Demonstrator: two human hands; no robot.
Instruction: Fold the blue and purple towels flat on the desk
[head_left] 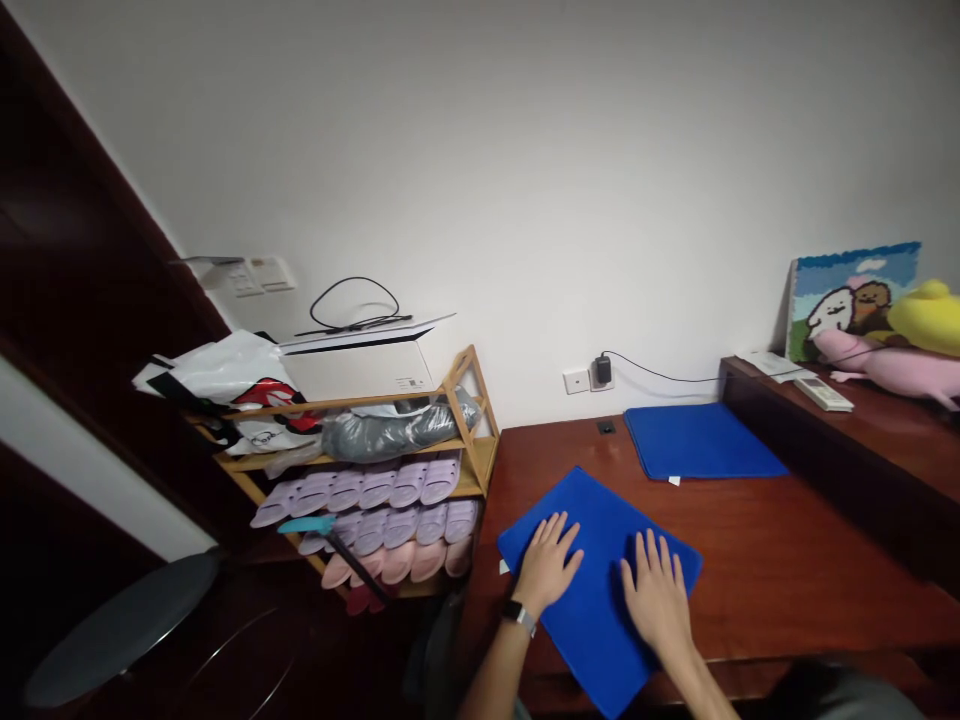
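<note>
A blue folded cloth or thin mat (pixel 600 590) with a small white tag lies turned at an angle on the wooden desk (pixel 810 570), one corner reaching past the desk's front edge. My left hand (pixel 547 568), with a watch on its wrist, rests on the mat's left part, fingers spread. On its right part lies my right hand (pixel 658 598), palm down with fingers apart. Behind it, near the wall, a second blue mat (pixel 701 442) of the same kind lies flat, a white tag at its front edge.
At left stands a wooden shoe rack (pixel 480 470) with lilac and pink slippers (pixel 405 483), bags and a white box (pixel 360 370). A charger (pixel 603 369) sits in the wall socket. The raised ledge at right holds a remote (pixel 823 393), a picture and plush toys. A round dark stool (pixel 124 625) stands lower left.
</note>
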